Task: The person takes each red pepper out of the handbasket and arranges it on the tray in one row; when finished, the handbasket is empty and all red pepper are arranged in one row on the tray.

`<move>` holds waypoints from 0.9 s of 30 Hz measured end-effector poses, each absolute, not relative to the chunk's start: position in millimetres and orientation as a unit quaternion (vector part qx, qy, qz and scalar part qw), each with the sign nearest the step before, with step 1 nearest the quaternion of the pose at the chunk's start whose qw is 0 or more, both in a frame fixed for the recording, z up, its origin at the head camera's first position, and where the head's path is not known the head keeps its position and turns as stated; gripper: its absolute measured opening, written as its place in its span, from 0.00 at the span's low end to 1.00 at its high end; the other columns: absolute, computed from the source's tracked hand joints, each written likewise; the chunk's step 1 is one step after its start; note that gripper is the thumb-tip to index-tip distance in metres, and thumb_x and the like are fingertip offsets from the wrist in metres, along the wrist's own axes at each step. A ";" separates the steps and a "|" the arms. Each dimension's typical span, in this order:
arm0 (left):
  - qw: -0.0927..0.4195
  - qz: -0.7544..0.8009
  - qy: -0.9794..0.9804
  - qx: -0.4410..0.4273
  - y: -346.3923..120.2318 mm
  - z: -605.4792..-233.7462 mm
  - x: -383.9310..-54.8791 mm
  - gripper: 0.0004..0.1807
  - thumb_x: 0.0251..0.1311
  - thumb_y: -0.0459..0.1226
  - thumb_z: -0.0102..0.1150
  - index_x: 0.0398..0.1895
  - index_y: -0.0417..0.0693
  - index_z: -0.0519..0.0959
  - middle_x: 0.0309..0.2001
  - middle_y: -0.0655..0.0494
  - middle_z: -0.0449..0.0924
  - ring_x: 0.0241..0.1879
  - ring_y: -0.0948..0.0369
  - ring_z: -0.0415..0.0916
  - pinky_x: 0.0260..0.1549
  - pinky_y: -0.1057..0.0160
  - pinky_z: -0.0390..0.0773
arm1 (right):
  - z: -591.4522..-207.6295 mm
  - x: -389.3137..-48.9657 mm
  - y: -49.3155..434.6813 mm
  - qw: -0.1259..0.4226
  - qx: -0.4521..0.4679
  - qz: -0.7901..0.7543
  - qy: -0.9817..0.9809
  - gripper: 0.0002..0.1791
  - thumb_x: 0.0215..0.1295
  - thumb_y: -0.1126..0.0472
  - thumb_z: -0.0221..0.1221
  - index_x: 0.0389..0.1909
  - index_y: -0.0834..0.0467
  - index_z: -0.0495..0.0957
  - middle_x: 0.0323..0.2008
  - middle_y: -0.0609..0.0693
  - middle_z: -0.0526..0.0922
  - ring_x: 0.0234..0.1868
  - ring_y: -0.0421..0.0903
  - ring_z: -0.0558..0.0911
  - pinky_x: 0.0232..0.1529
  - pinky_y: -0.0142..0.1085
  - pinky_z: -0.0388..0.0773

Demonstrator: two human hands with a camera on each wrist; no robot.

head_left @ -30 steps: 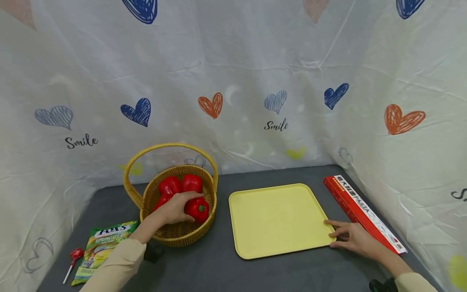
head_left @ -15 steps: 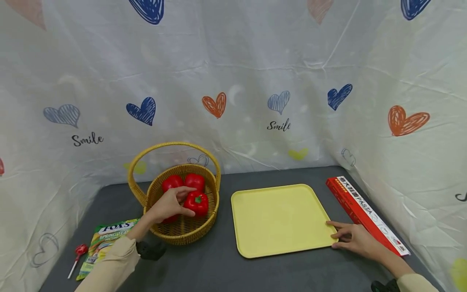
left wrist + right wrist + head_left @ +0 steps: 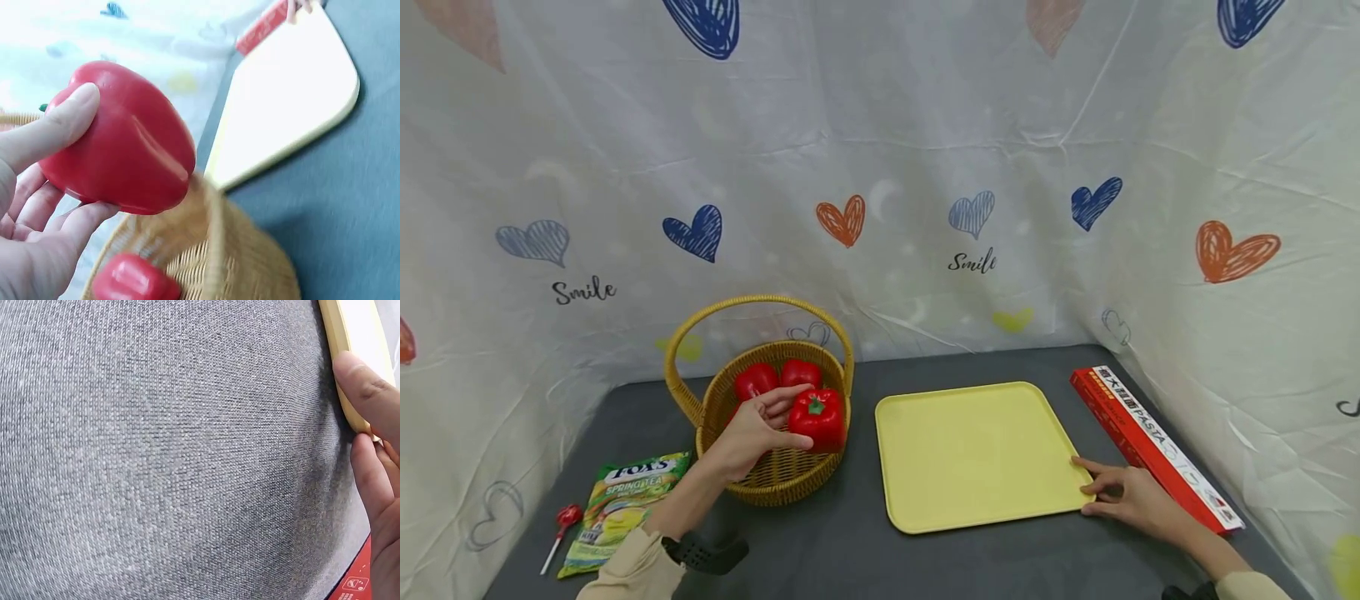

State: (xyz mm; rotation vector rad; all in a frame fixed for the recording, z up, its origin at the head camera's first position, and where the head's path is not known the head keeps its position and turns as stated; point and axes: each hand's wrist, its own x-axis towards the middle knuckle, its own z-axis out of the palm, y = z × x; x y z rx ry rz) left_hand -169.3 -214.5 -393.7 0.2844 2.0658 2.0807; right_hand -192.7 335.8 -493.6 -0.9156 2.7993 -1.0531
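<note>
In the head view my left hand (image 3: 748, 435) holds a red bell pepper (image 3: 822, 425) by its sides, over the right part of a wicker basket (image 3: 773, 493). The left wrist view shows the thumb on one side of this pepper (image 3: 125, 144) and fingers beneath it, above the basket's rim. More red peppers (image 3: 756, 381) lie inside the basket, partly hidden by the hand. At the right, my right hand (image 3: 1131, 498) grips the near right corner of a yellow tray (image 3: 970, 458). Thumb and fingers meet the tray's edge (image 3: 340, 344) in the right wrist view.
Right of the tray lies a long red pasta box (image 3: 1157, 450). A green candy bag (image 3: 625, 508) and a red lollipop (image 3: 567, 517) lie at the left. A curtain printed with hearts hangs behind the grey table (image 3: 970, 567). The basket's tall handle (image 3: 760, 298) arches upward.
My left hand has lifted the pepper out from among the others, up and slightly right toward the basket's rim. The right hand stays at the tray's corner.
</note>
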 end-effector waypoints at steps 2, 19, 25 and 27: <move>0.101 0.710 0.690 0.096 -203.4 -392.3 -169.7 0.41 0.50 0.25 0.68 0.69 0.34 0.61 0.66 0.39 0.66 0.60 0.52 0.72 0.50 0.56 0.78 | -493.5 -191.9 338.0 0.008 -0.290 -0.334 0.897 0.17 0.48 0.49 0.72 0.36 0.55 0.87 0.53 0.69 0.77 0.48 0.31 0.79 0.31 0.26 0.80; 0.098 0.725 0.666 0.144 -69.9 -419.8 -215.6 0.37 0.47 0.22 0.69 0.64 0.35 0.69 0.61 0.39 0.71 0.62 0.44 0.68 0.52 0.53 0.76 | -503.1 -188.3 341.9 -0.026 -0.325 -0.380 0.866 0.14 0.46 0.55 0.73 0.33 0.57 0.87 0.49 0.71 0.77 0.49 0.31 0.80 0.32 0.25 0.80; 0.077 0.711 0.687 0.127 -43.4 -438.2 -246.5 0.36 0.45 0.22 0.70 0.63 0.37 0.71 0.61 0.41 0.73 0.62 0.44 0.69 0.53 0.53 0.76 | -501.5 -188.6 339.0 -0.035 -0.322 -0.370 0.871 0.15 0.46 0.53 0.73 0.33 0.56 0.87 0.49 0.70 0.78 0.49 0.33 0.80 0.30 0.25 0.80; 0.070 0.711 0.690 0.118 -36.4 -444.1 -257.4 0.36 0.45 0.22 0.71 0.62 0.37 0.72 0.61 0.41 0.73 0.62 0.45 0.69 0.53 0.53 0.75 | -500.1 -189.4 337.3 -0.033 -0.317 -0.369 0.873 0.15 0.46 0.52 0.73 0.33 0.56 0.87 0.50 0.69 0.78 0.49 0.33 0.80 0.30 0.25 0.80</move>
